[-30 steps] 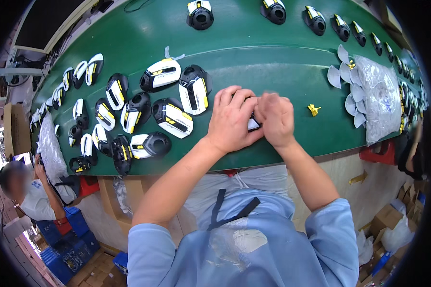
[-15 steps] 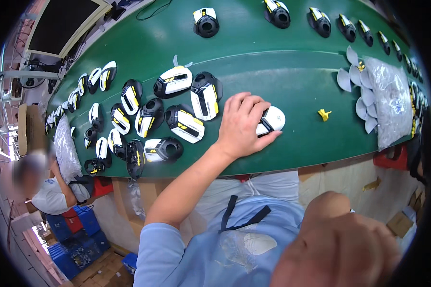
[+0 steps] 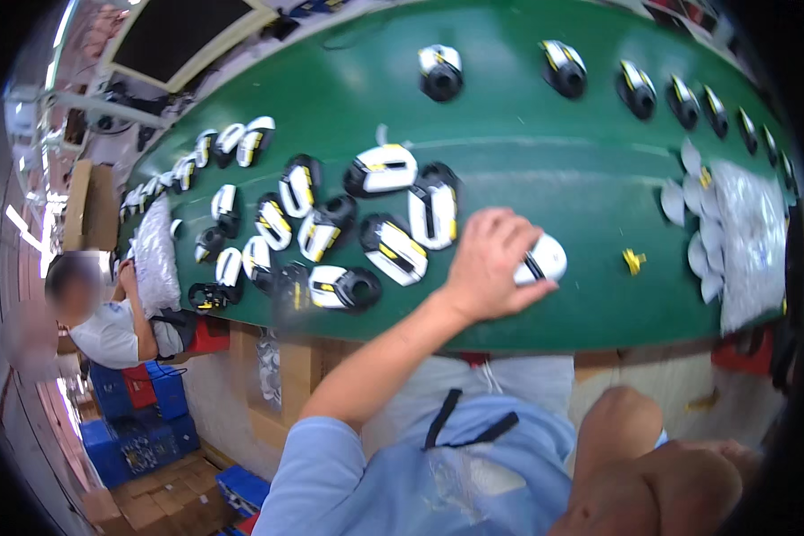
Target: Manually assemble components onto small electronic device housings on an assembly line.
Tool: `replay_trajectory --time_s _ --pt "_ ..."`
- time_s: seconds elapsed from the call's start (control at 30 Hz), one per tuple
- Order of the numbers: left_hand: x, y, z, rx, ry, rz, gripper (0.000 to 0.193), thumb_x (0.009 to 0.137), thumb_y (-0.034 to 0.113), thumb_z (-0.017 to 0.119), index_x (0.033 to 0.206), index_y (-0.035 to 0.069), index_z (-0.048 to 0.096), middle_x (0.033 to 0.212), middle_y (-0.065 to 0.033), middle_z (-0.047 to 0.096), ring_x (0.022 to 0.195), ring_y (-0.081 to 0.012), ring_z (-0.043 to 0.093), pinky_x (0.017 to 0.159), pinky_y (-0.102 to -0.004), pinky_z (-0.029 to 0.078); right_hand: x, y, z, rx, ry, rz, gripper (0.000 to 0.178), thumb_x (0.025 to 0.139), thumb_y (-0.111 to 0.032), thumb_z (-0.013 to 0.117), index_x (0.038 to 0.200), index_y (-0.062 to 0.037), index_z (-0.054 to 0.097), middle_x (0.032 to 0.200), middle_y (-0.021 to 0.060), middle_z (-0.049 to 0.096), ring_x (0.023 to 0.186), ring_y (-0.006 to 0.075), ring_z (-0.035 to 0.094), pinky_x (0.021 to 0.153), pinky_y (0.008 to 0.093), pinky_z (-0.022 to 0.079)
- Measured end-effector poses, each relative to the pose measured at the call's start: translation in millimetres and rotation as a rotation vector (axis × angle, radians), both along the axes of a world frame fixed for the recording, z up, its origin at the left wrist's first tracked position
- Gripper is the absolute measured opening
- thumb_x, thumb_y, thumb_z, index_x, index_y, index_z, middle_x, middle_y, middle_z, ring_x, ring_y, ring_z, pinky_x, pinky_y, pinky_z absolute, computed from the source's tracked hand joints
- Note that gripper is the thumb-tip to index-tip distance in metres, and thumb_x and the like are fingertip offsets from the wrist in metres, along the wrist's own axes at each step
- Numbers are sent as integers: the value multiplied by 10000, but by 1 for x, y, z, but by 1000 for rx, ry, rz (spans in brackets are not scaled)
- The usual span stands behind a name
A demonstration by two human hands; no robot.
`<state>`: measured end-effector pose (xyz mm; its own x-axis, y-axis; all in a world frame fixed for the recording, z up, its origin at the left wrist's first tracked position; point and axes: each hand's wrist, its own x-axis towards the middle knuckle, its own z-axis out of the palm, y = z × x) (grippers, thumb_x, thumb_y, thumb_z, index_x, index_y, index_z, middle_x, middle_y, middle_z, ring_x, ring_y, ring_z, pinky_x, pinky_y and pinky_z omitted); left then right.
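My left hand [image 3: 487,263] lies on the green table [image 3: 545,170] with its fingers closed over a white computer mouse [image 3: 543,257] that has a dark stripe. Only the mouse's right end shows past my fingers. My right hand [image 3: 679,487] is off the table, low at the right and close to the camera. It is blurred, and I cannot tell whether it holds anything. A small yellow part [image 3: 634,261] sits on the table just right of the mouse.
Several black, white and yellow mice [image 3: 384,170] are clustered left of my hand, and more run along the far edge [image 3: 563,67]. White shell pieces and a clear plastic bag [image 3: 750,241] lie at the right. Another person [image 3: 107,322] sits at the left near blue crates [image 3: 125,420].
My right hand has let go of the white mouse and dropped back off the table toward my lap. My left hand stays on the mouse.
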<state>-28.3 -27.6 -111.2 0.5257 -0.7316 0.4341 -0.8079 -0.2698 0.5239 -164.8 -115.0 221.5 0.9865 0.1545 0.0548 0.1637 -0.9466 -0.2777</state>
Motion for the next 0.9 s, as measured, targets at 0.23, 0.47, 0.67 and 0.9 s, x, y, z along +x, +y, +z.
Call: replay_trajectory --time_s 0.23,0.47,0.67,0.9 --pt "43 22 49 -2 -126 -13 679 780 363 980 1287 3 706 1224 -186 719 1138 -404 648 994 -497 530 65 -24 -32 464 -120 -108 191 749 -137 516 807 -75 687 808 56 673 716 178 656 685 330 579" --pt "227 38 83 72 -269 507 654 884 510 895 1258 -9 758 1156 -217 759 1063 -401 701 955 -483 552 -4 -55 -71 957 -477 167 52 850 -138 658 809 -106 666 789 40 681 690 158 647 651 328 548" --pt "284 77 59 212 -540 660 599 915 529 860 1281 65 764 1202 -206 757 1214 -394 656 1093 -519 461 -59 -89 -137 1501 -749 461 183 937 -139 780 811 -133 648 773 26 688 668 141 640 622 326 522" --pt "89 101 93 284 -286 454 386 883 392 913 1017 61 765 1085 -127 689 1070 -339 598 970 -474 461 -86 -104 -235 1490 -624 0 143 1039 -157 694 914 -142 626 828 -10 628 697 155 547 643 307 457"
